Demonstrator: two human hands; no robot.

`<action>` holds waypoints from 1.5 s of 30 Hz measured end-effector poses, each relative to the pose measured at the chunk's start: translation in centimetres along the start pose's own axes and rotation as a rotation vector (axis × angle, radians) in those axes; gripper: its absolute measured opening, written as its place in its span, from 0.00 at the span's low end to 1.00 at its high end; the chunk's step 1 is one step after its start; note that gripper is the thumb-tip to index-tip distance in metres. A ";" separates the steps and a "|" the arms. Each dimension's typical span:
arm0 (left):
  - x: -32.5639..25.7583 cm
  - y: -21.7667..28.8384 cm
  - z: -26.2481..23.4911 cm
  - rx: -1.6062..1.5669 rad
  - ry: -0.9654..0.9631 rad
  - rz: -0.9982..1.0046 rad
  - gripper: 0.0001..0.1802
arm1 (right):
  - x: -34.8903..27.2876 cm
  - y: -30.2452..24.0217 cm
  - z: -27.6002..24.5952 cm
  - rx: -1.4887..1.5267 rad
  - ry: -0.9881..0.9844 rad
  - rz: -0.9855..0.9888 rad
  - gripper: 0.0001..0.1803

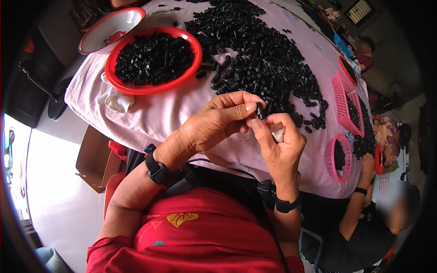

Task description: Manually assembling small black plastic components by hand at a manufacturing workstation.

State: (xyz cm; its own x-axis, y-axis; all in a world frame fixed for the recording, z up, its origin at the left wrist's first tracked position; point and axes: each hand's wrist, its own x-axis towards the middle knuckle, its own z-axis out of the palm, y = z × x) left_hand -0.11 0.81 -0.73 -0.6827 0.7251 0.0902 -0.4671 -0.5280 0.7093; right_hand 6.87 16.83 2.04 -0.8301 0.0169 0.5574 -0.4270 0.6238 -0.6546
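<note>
A small black cylindrical piece (259, 110) is pinched between the thumb and forefinger of my left hand (211, 122), above the near side of the table. My right hand (284, 148) meets it from the right, its thumb and forefinger closed at the piece's lower end. A whitish, cloth-like bit (277, 132) is tucked in the curled fingers of my right hand; its kind is unclear. Just beyond my hands lies a wide heap of similar black pieces (255, 59) on a pink cloth (200, 109).
A red basin (199, 57) full of black pieces stands left of the heap, beside a white red-rimmed basin (98, 38) and a crumpled white cloth (119, 101). Pink baskets (342, 102) stand at the right. A co-worker's arm (357, 200) reaches in there. A cardboard box (93, 157) sits lower left.
</note>
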 end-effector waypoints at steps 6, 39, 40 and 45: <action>-0.1 0.1 0.0 0.026 -0.043 0.002 0.15 | 0.4 0.1 -0.5 -0.083 -0.038 0.017 0.20; -0.1 -0.1 0.1 0.170 -0.066 -0.022 0.15 | 0.2 0.3 -0.4 -0.397 -0.067 0.003 0.31; -0.1 -0.1 0.0 0.171 -0.073 -0.024 0.15 | 0.2 0.3 -0.4 -0.384 -0.077 0.013 0.31; -0.1 -0.1 -0.1 0.181 -0.063 -0.016 0.15 | 0.2 0.4 0.0 -0.367 -0.072 -0.041 0.31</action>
State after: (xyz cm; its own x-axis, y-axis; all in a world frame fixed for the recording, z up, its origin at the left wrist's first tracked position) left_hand -0.03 0.74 -0.86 -0.6367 0.7621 0.1174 -0.3651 -0.4321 0.8246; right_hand 6.56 17.12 1.85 -0.8434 -0.0604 0.5338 -0.3142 0.8615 -0.3988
